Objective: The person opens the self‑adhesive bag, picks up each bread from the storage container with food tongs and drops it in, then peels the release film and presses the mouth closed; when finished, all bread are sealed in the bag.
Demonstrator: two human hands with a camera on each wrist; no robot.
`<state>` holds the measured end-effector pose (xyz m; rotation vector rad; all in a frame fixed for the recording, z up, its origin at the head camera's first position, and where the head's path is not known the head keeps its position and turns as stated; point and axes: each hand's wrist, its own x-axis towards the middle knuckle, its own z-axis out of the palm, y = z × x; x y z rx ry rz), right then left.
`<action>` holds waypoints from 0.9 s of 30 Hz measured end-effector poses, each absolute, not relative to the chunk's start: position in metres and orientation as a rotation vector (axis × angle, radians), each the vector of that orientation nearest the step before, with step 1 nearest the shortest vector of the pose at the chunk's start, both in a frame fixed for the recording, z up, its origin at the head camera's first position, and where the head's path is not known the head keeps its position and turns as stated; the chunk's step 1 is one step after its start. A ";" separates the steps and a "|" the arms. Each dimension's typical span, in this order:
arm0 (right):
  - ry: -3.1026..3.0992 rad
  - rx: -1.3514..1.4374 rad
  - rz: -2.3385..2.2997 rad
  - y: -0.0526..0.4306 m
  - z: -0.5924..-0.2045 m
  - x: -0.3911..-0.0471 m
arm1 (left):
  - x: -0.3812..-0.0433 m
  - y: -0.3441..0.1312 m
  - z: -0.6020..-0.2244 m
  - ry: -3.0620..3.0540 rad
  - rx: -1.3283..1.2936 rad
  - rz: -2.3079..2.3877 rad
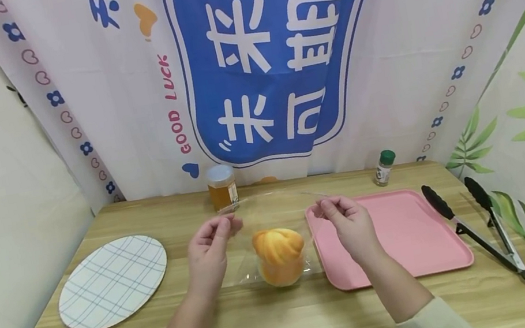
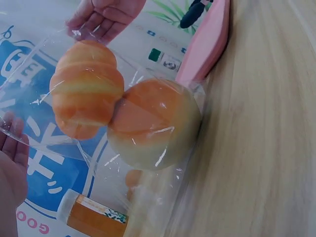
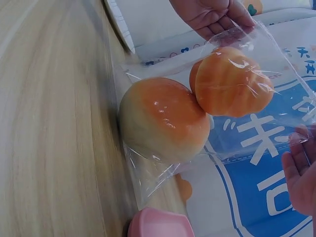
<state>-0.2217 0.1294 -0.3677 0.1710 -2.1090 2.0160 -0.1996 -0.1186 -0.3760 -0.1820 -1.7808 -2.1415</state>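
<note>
A clear plastic bag (image 1: 249,275) stands upright in the middle of the table, held by both hands at its top edge. My left hand (image 1: 209,252) pinches the left side of the opening between thumb and fingers. On the opposite side, my right hand (image 1: 352,224) pinches the film the same way, and the mouth is stretched wide between them. Inside, a round bun (image 2: 155,123) sits at the bottom, close to the tabletop. A ridged, croissant-like bread roll (image 1: 278,244) rests on top of it, as both wrist views show.
To the left lies an oval checked placemat (image 1: 113,281). A pink tray (image 1: 401,233) is on the right, with black-tipped tongs (image 1: 487,241) beside it. Behind the bag stands a honey-coloured jar (image 1: 222,189); a green-capped shaker (image 1: 385,168) is at the back right, before a printed curtain (image 1: 144,120).
</note>
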 end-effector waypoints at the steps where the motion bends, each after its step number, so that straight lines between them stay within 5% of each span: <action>1: -2.102 0.174 2.032 0.129 -0.367 -0.222 | -0.200 -0.119 -0.376 -1.770 -0.177 -2.141; 14: -1.922 0.088 2.296 0.128 -0.364 -0.221 | -0.197 -0.115 -0.378 -1.714 -0.164 -2.256; 27: -2.232 -0.135 1.848 0.128 -0.363 -0.233 | -0.196 -0.104 -0.371 -1.747 -0.222 -2.198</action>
